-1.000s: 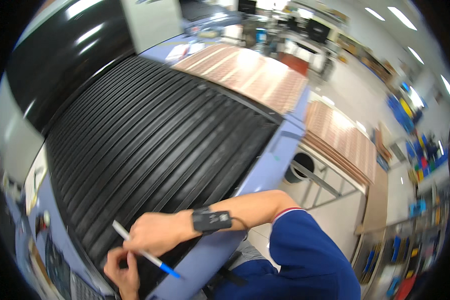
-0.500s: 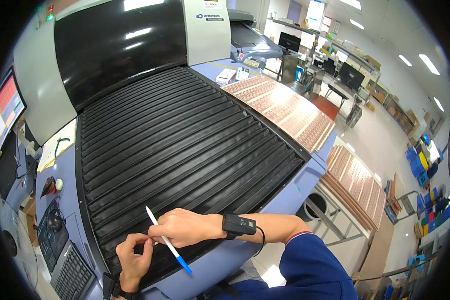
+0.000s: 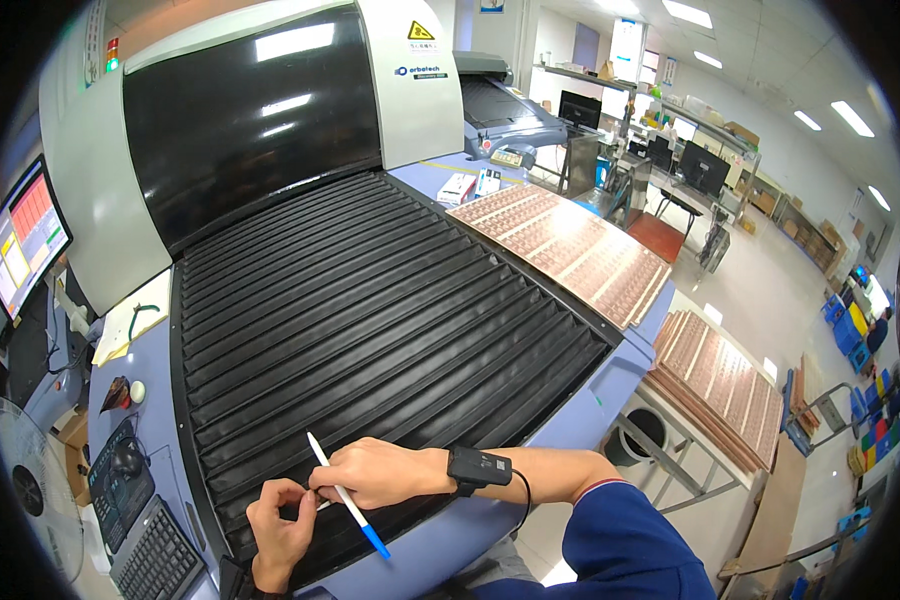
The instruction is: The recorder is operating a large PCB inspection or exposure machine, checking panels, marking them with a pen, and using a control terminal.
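My right hand (image 3: 378, 474) holds a slim white pen (image 3: 353, 509) with a blue end. The pen slants across the fingers, blue end down toward the machine's front edge. Close by on the left, my left hand (image 3: 282, 530) has thumb and forefinger pinched, its fingertips by those of the right. A sliver of something pale shows between the hands, too small to name. Both hands are over the near end of a black pleated cover (image 3: 370, 340) on a large machine. A black device is strapped to my right wrist.
Copper-coloured patterned panels (image 3: 570, 250) lie on the machine's right side, and more are stacked on a stand (image 3: 720, 385) beyond. At left are a keyboard (image 3: 158, 552), a mouse (image 3: 128, 457), green-handled pliers (image 3: 140, 317), a monitor (image 3: 30, 235) and a fan (image 3: 30, 490).
The view has tilted up a little, so the machine sits lower in the picture. Both hands stay together, and the pen remains in my right hand.
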A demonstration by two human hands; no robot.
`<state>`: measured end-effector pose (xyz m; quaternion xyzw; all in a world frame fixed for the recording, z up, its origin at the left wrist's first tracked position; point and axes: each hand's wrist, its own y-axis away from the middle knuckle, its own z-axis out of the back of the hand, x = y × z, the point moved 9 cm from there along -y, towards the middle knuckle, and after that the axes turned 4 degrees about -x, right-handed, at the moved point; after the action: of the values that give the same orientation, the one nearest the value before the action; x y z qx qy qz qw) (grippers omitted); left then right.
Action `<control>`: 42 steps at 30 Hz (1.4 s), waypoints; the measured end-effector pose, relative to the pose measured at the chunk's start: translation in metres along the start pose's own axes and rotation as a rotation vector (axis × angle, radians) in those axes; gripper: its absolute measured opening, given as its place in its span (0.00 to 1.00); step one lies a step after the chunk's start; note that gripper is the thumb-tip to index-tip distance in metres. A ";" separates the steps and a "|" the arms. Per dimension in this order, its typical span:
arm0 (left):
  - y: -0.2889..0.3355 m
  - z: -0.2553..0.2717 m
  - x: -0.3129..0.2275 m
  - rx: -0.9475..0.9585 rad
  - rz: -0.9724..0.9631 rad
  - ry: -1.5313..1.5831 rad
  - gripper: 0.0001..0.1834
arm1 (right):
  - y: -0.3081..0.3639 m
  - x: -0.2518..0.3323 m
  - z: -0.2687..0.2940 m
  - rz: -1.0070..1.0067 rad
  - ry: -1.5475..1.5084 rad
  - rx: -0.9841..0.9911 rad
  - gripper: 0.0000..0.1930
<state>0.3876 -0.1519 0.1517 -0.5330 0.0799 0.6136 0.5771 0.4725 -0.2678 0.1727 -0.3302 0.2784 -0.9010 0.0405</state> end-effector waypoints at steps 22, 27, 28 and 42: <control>-0.019 0.066 0.012 -0.304 -0.047 -0.254 0.04 | 0.001 -0.016 0.043 0.023 0.217 -0.233 0.08; -0.018 0.106 0.037 -0.393 0.106 -0.313 0.08 | -0.013 -0.022 0.054 -0.042 0.203 -0.249 0.10; -0.018 0.109 0.037 -0.411 0.146 -0.337 0.13 | -0.015 -0.025 0.054 -0.091 0.179 -0.228 0.10; -0.006 0.082 0.044 -0.177 0.161 -0.947 0.36 | 0.001 -0.081 0.088 -0.406 0.230 -0.396 0.14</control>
<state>0.3570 -0.0643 0.1561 -0.2344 -0.2032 0.8357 0.4532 0.5896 -0.2891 0.1809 -0.2765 0.3797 -0.8504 -0.2372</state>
